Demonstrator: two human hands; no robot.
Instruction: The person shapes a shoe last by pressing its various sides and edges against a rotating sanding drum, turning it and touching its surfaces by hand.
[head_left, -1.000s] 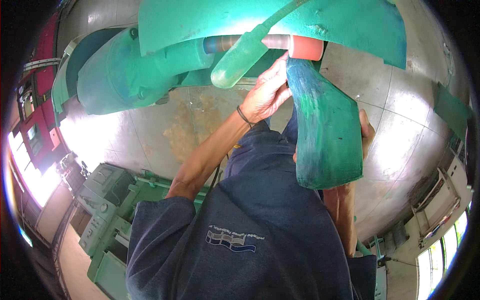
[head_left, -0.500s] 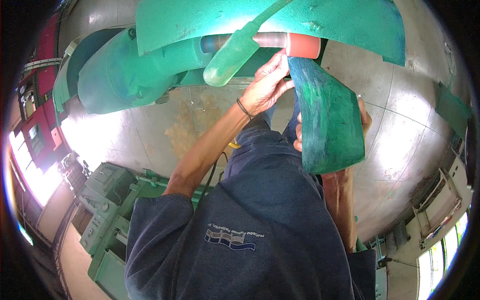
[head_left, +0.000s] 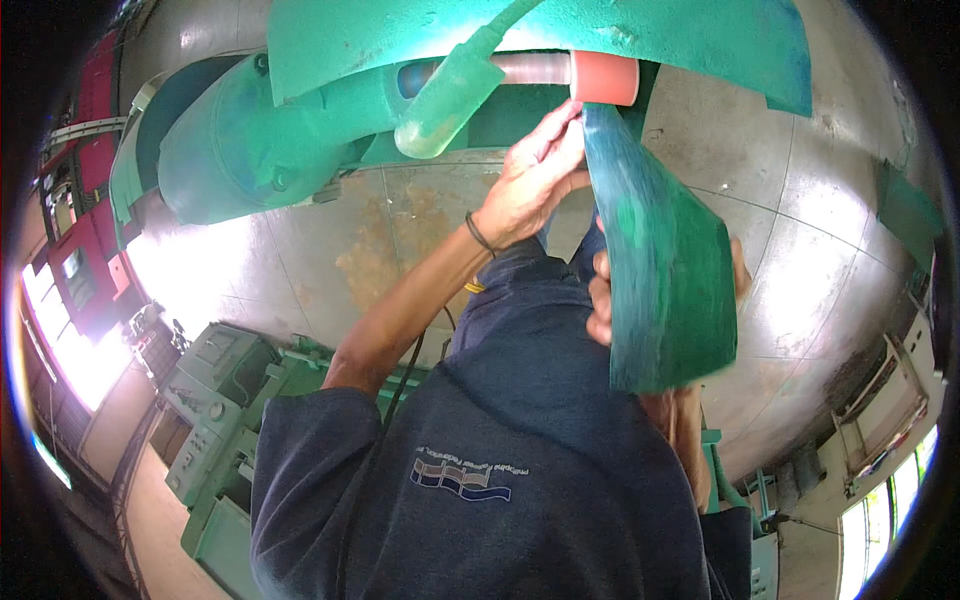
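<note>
A long green and dark-blue piece (head_left: 665, 270), narrow at its far end and broad and angular at its near end, is held in both hands; its exact kind cannot be told. My left hand (head_left: 533, 185) pinches the narrow tip, fingertips just under a red roller (head_left: 604, 78) on a machine shaft (head_left: 535, 68). The tip is at the roller's lower edge; whether they touch is unclear. From beneath, my right hand (head_left: 600, 300) grips the broad end. Its fingers curl round the left edge, part shows past the right edge, and the palm is hidden.
Over the roller curves a green machine hood (head_left: 680, 40), with a lamp (head_left: 450, 105) hanging in front of the shaft. A green motor housing (head_left: 250, 140) stands at left. Behind me on the left is another green machine (head_left: 215, 390). The floor (head_left: 750, 260) is grey tile.
The broad end of the piece has come nearer to me and lower, with my right hand on it. My left hand stays by the roller, its fingers shifted slightly.
</note>
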